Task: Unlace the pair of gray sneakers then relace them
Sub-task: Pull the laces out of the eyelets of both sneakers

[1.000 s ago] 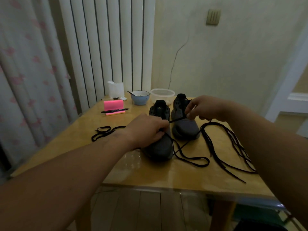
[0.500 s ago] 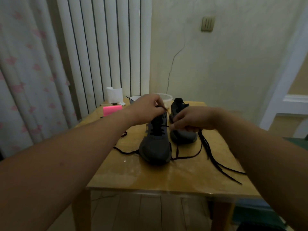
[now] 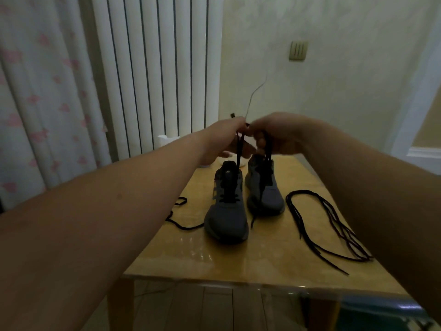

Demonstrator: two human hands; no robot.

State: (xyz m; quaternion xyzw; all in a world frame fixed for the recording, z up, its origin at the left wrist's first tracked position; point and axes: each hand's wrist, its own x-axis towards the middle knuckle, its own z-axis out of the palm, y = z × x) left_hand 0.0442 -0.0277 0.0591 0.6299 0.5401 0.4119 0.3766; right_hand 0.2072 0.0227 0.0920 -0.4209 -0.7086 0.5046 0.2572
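Left hand (image 3: 228, 142) and right hand (image 3: 278, 136) were held high together, each pinching a strand of flat black woven lace (image 3: 238, 158).

Both bare forearms reached forward, the hands almost touching above the nearer matte gray mesh sneaker (image 3: 226, 213), fingers curled narrow on the taut strands rising from it; blur perhaps hid the thumbs. The second gray sneaker (image 3: 266, 192) stood just behind and right of the nearer one on the glossy yellow wooden table (image 3: 214, 259). A loose thin black lace (image 3: 355, 247) lay in long loops right of the nearer sneaker.
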